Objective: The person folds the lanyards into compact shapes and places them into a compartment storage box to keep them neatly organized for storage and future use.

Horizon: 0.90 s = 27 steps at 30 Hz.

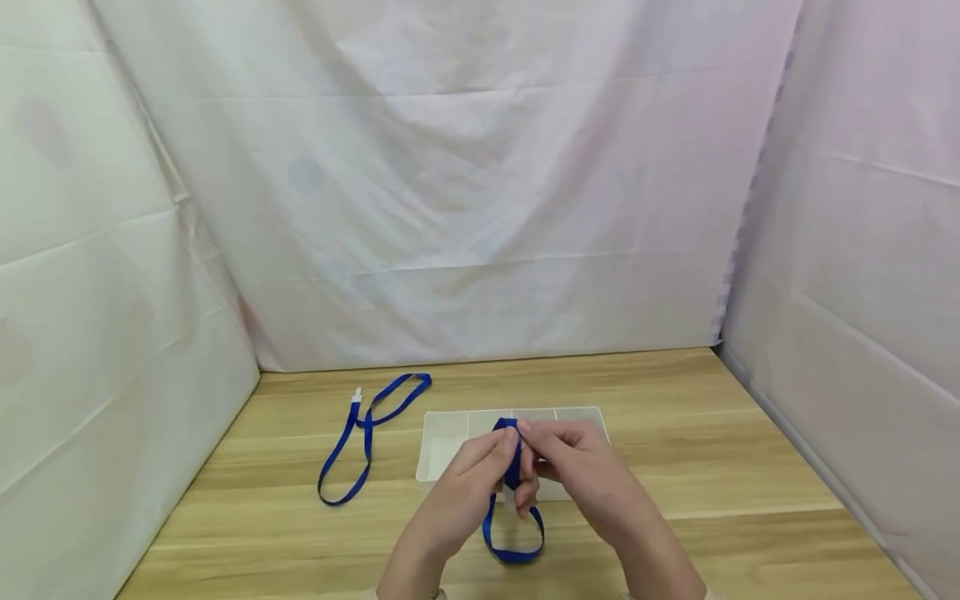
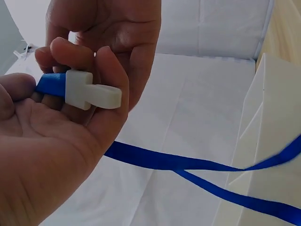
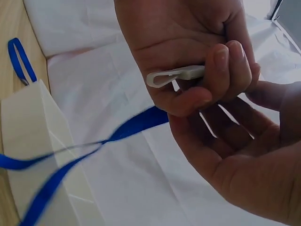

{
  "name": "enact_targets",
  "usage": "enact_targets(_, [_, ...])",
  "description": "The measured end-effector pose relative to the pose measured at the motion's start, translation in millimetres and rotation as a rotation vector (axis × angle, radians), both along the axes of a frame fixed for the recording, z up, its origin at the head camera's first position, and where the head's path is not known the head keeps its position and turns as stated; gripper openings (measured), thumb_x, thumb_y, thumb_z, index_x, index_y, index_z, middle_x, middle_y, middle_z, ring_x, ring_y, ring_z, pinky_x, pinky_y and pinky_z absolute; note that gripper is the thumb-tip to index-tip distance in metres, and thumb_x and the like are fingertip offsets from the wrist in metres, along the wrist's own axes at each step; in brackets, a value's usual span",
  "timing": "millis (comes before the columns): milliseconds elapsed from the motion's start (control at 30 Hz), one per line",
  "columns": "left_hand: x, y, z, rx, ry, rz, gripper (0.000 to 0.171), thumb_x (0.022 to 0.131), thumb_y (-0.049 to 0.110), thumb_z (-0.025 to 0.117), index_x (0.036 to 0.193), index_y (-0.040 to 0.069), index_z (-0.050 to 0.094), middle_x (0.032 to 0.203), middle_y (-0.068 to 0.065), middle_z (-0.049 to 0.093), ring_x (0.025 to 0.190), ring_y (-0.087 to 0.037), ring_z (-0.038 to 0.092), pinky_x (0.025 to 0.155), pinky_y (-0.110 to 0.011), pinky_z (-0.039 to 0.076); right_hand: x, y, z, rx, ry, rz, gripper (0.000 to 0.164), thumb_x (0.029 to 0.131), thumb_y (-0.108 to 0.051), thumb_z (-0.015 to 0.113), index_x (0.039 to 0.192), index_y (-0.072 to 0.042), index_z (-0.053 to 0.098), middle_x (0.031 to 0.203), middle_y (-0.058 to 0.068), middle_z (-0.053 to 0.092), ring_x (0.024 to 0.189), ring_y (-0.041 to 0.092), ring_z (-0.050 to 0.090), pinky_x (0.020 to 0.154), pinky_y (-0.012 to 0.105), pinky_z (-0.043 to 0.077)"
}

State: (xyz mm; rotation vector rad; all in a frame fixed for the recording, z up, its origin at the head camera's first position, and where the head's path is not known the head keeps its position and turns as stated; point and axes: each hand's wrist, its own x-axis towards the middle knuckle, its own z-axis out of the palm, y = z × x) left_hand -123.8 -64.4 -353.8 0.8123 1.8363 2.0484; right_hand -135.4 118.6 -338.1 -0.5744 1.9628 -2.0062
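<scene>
Nearest to my head camera I have the person's two hands, the left hand [image 1: 467, 483] and the right hand [image 1: 588, 471], which meet in front of the white tray [image 1: 442, 457]. Between them is the blue lanyard [image 1: 513, 557], held up off the wooden table [image 1: 757, 508]. From my left wrist view I see that the left hand's fingers are curled around the strap, close beside its white clip [image 2: 79, 89], and the thumb presses on it. The right hand pinches the same strap near its upper fold; its thumb is there, and the fingers are bent behind, partly hidden from me. The rest of the strap hangs down as a loop in front of the tray; I cannot tell if its bottom touches the table.

The tray has dividers, and the hands cover a good part of it. To its left, well apart from the hands, a second blue lanyard [image 1: 368, 446] lies on the table in a twisted loop, with its own white clip at the far end. Pale cloth [image 1: 465, 208] hangs behind.
</scene>
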Motion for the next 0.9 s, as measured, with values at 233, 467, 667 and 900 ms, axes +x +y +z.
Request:
enact_targets(233, [-1.5, -3.5, -2.8, 0.094, 0.029, -0.113, 0.054, 0.119, 0.033, 0.026, 0.089, -0.010, 0.040, 0.075, -0.012, 0.046, 0.073, -0.010, 0.053, 0.074, -0.023, 0.052, -5.7, 7.2, -13.5, -0.306, -0.111, 0.384, 0.043, 0.118, -0.026, 0.034, 0.109, -0.011, 0.074, 0.097, -0.005, 0.074, 0.089, 0.012, 0.069, 0.090, 0.030, 0.056])
enact_targets(467, [-3.6, -3.0, -10.6, 0.308, 0.104, -0.257, 0.049, 0.119, 0.026, 0.014, 0.094, -0.011, 0.034, 0.075, -0.026, 0.037, 0.070, -0.017, 0.051, 0.077, -0.023, 0.049, -4.1, 10.8, -26.4, -0.298, -0.111, 0.531, 0.042, 0.120, -0.030, 0.024, 0.113, -0.021, 0.064, 0.120, -0.011, 0.069, 0.098, 0.006, 0.065, 0.094, 0.023, 0.053])
enact_targets(667, [-3.0, -4.6, -19.7, 0.309, 0.067, -0.195, 0.048, 0.119, 0.024, 0.017, 0.096, -0.014, 0.036, 0.075, -0.018, 0.039, 0.072, -0.014, 0.051, 0.076, -0.023, 0.049, -0.4, 8.8, -28.6, -0.322, -0.074, 0.381, 0.039, 0.119, -0.021, 0.032, 0.125, -0.008, 0.068, 0.164, 0.008, 0.050, 0.116, 0.012, 0.065, 0.087, 0.026, 0.060])
enact_targets(900, [-1.0, -3.1, -22.0, 0.262, 0.096, -0.122, 0.046, 0.119, 0.022, 0.023, 0.102, -0.017, 0.043, 0.078, -0.028, 0.039, 0.074, -0.010, 0.054, 0.072, -0.023, 0.053, 0.1, 5.3, -30.7, -0.443, -0.140, 0.174, 0.036, 0.114, -0.009, 0.044, 0.126, -0.014, 0.077, 0.143, 0.004, 0.071, 0.130, 0.018, 0.065, 0.110, 0.033, 0.049])
